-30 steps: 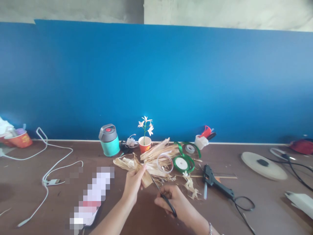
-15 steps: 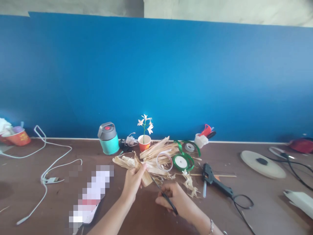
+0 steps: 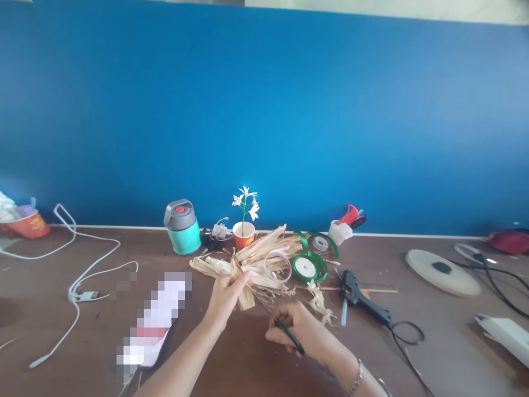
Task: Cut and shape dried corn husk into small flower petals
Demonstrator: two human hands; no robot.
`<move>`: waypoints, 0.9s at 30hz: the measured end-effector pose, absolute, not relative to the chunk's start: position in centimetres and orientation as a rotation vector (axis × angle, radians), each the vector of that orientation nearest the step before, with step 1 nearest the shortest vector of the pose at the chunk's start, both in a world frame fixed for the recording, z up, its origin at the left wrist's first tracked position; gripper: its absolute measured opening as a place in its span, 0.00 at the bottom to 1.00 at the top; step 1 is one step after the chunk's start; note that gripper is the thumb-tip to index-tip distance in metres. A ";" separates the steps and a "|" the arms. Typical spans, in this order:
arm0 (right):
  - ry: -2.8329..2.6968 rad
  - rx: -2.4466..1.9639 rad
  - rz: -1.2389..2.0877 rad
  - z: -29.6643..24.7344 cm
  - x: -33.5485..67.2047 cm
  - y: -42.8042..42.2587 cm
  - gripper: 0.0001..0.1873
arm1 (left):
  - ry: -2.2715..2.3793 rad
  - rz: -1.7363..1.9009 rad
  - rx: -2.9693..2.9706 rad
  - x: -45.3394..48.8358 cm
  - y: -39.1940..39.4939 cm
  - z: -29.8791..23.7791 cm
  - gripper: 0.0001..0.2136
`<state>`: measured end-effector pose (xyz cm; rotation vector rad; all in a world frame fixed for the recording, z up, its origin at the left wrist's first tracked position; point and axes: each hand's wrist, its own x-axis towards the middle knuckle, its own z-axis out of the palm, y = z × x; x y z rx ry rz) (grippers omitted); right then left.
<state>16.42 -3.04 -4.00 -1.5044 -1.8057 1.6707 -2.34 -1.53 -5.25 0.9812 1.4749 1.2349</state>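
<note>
My left hand (image 3: 225,298) pinches a strip of dried corn husk (image 3: 244,291) and holds it up over the brown table (image 3: 61,309). My right hand (image 3: 303,333) is closed round the black handles of a pair of scissors (image 3: 278,322). The thin blades point up and left, with their tips at the lower end of the husk strip. Just behind my hands lies a pile of more dried husks (image 3: 264,259).
Behind the pile stand a teal flask (image 3: 181,227), an orange cup with a small white flower (image 3: 243,231), green ribbon rolls (image 3: 308,267) and a tape ring (image 3: 278,266). A black glue gun (image 3: 363,300) with its cord lies right, a white cable (image 3: 82,275) left. A blue wall rises behind.
The view has tilted down a little, so everything sits higher in the frame. The husk strip has turned more upright in my left hand; the scissors stay at its lower end.
</note>
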 end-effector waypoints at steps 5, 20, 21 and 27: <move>-1.853 -1.491 1.678 -3.8 16.8 -2.9 0.11 | 1.462 1.203 0.975 -2.4 -1.5 -5.3 0.25; -1.839 -1.534 1.704 -3.8 17.4 -2.3 0.11 | 1.336 1.206 0.901 -2.5 -1.5 -5.5 0.20; -1.830 -1.541 1.700 -3.8 17.4 -2.2 0.11 | 1.302 1.215 0.899 -2.5 -1.5 -5.4 0.20; -1.780 -1.516 1.765 -4.0 17.8 -2.2 0.13 | 1.269 1.280 0.870 -2.4 -1.7 -5.3 0.17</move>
